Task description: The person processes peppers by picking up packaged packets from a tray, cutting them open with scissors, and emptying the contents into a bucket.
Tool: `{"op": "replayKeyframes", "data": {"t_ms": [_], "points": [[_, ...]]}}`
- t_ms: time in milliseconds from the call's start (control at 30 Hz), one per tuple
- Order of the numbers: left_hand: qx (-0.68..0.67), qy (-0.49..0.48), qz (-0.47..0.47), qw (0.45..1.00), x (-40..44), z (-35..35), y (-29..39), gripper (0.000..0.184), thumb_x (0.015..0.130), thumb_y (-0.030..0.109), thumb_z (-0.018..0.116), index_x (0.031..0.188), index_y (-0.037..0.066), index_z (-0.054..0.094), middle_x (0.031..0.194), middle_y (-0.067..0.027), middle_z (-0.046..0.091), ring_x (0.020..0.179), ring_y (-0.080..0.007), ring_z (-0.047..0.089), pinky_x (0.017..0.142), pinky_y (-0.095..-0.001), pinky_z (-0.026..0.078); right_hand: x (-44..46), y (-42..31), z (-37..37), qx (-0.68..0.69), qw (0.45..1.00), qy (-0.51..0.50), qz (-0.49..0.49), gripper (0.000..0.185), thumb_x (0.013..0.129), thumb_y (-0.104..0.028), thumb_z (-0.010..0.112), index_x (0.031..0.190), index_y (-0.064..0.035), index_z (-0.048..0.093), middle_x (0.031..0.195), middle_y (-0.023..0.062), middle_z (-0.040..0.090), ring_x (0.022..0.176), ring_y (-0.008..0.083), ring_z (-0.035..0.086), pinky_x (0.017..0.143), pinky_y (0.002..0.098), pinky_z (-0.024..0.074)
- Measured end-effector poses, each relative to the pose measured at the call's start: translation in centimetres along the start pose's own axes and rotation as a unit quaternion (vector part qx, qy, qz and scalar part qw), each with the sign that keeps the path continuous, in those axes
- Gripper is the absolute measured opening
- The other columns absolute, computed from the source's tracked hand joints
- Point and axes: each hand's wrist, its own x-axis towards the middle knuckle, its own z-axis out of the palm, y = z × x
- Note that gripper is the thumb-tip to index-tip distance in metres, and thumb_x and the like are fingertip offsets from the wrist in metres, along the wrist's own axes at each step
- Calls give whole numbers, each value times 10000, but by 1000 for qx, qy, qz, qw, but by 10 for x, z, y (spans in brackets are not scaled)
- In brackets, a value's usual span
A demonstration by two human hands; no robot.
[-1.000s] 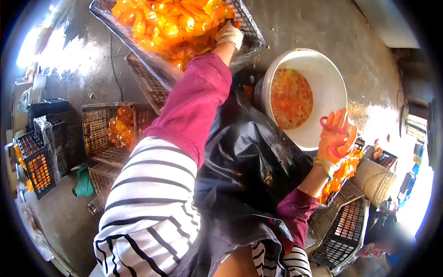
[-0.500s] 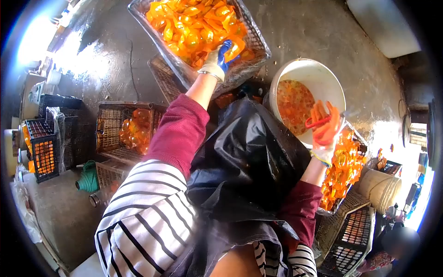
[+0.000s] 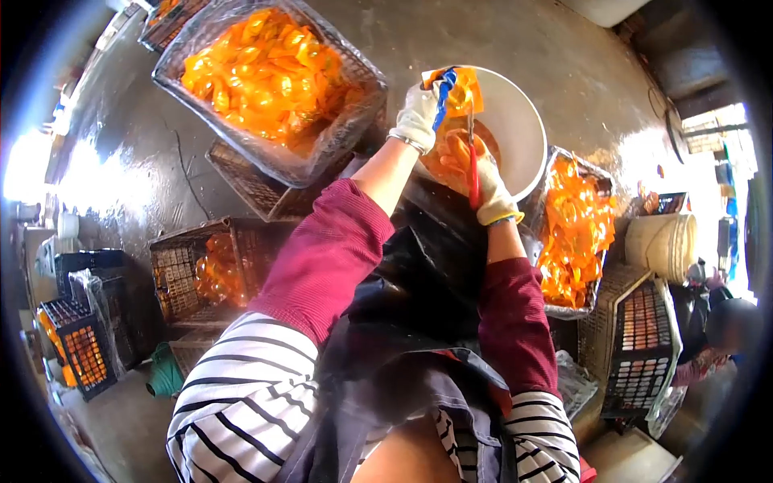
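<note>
My left hand (image 3: 423,111), in a white glove with blue fingers, grips a glossy orange piece (image 3: 465,92) that looks like cut pepper. It is held over the white bucket (image 3: 519,105), which contains orange-red matter. Below it, my right hand (image 3: 477,171), in an orange-and-white glove, is closed on red-handled scissors (image 3: 473,179). Their blades point up at the orange piece; whether they touch it I cannot tell. To the left, a plastic-lined crate (image 3: 241,149) is heaped with similar orange pieces (image 3: 262,76). Another lined crate of orange pieces (image 3: 573,233) stands to the right.
Brown crates (image 3: 181,278) lie at the left, one with orange pieces inside. A green container (image 3: 164,372) and black crates (image 3: 84,346) are farther left. At the right are a cream bucket (image 3: 662,244), stacked crates (image 3: 640,350) and another person (image 3: 725,338). The concrete floor looks wet.
My left hand has moved right from the heaped crate to above the bucket, carrying an orange piece. My right hand has come left and down, bringing the scissors beside it. The view has shifted.
</note>
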Motion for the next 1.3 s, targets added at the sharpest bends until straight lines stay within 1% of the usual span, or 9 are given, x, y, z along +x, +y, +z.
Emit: {"op": "replayKeyframes", "data": {"t_ms": [367,500,633,733,767,800,867,1133,1300], "points": [[160,-41,26,986,13,-2,-12,478,880,486,503,1027,48,627,919,-170,660,899,-294,631,743,-368,480,-1,-11,-13,-119,990,55,50,329,905,-221,551,1146,-1,518,853,156,650,578,205,623,455,238,471],[50,-58,7,997,50,14,-61,454,837,488,590,998,69,654,821,-60,653,757,-145,588,666,-309,449,-9,-24,-7,-90,987,66,112,333,881,-273,586,1139,-71,530,658,108,651,463,157,544,432,280,433],[-457,-191,-85,864,34,10,-44,247,832,183,658,1046,69,610,939,-16,632,815,-107,600,752,-232,491,2,-8,-18,-84,991,72,73,260,940,-236,417,1104,-79,544,725,159,650,416,159,523,371,265,407],[-330,-235,-68,912,36,11,-54,187,820,168,645,966,50,634,889,-60,651,777,-155,637,698,-265,515,-5,-16,-17,-122,989,67,51,289,941,-247,422,1169,-100,522,759,102,663,481,129,532,417,245,415],[55,-229,114,965,45,9,-62,171,807,155,631,938,47,648,889,-84,655,784,-192,643,712,-283,516,-5,-14,-18,-127,988,73,38,288,934,-241,449,1174,-99,521,778,92,665,512,124,546,450,234,422],[432,-185,270,841,48,6,-62,159,794,142,617,910,44,663,888,-108,658,791,-229,650,726,-302,516,-3,-12,-18,-131,988,82,24,290,926,-234,477,1178,-99,520,797,82,667,543,118,559,482,223,429],[566,-165,262,764,42,13,-60,158,774,139,590,865,46,681,877,-137,658,810,-277,647,750,-334,512,7,1,-17,-97,990,97,-41,281,916,-188,491,1174,-79,518,783,82,650,591,135,577,519,225,446],[328,-105,48,938,33,-3,-32,279,847,176,440,855,24,675,875,-184,655,836,-303,645,731,-380,501,-3,-15,-17,-223,970,78,53,255,904,-218,539,1086,-43,575,783,65,629,638,130,590,537,226,447],[367,-142,50,918,23,-8,-23,298,841,187,442,934,21,671,975,-200,639,913,-309,630,797,-389,484,5,-9,-13,-199,976,82,26,235,910,-192,520,1078,-35,566,855,67,628,595,132,573,540,213,448]]}}
